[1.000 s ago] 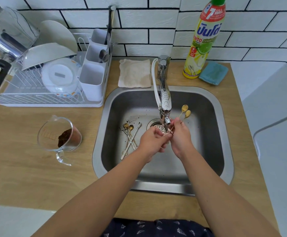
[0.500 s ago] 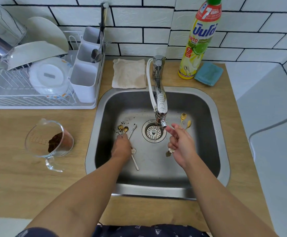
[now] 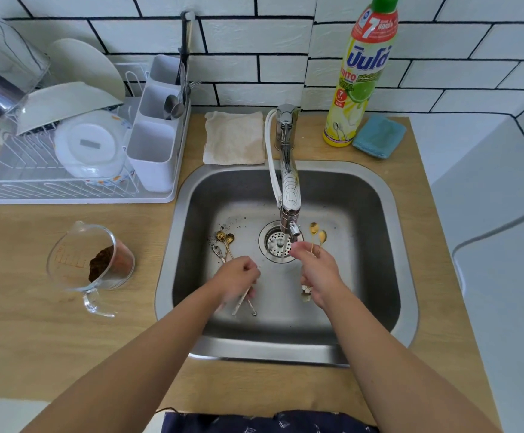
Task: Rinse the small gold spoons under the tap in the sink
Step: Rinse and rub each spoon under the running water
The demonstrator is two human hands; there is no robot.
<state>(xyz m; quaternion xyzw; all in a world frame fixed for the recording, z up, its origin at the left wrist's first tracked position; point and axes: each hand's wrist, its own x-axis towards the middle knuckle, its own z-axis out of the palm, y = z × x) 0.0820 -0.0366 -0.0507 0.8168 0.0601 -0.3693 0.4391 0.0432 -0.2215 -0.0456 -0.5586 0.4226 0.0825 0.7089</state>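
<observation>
1. The right hand (image 3: 318, 273) is over the sink (image 3: 376, 214), just to the right of the drain (image 3: 277, 242).
2. Its fingers are curled and pinch the thin stems of two gold spoons (image 3: 317, 233). The little bowls of these spoons point to the far side, just right of the tap (image 3: 289, 185). The flower-shaped ends of the stems stick out on the near side, below the hand.
3. The left hand (image 3: 238, 278) is low in the sink, on the left of the drain.
4. Its fingers are curled down over some spoon handles. The hand is blurry, so I cannot tell if it really grips them or only touches them.
5. More small spoons (image 3: 224, 242) lie on the sink floor, on the far side of the left hand. Two are gold and one looks silver. Dark crumbs lie around them.
6. Two thin handle ends poke out on the near side of the left hand.
7. A thin stream of water falls from the tap to the drain, just left of the right hand's fingertips.
8. A glass cup (image 3: 90, 264) with brown powder stands on the wooden counter, left of the sink.
</observation>
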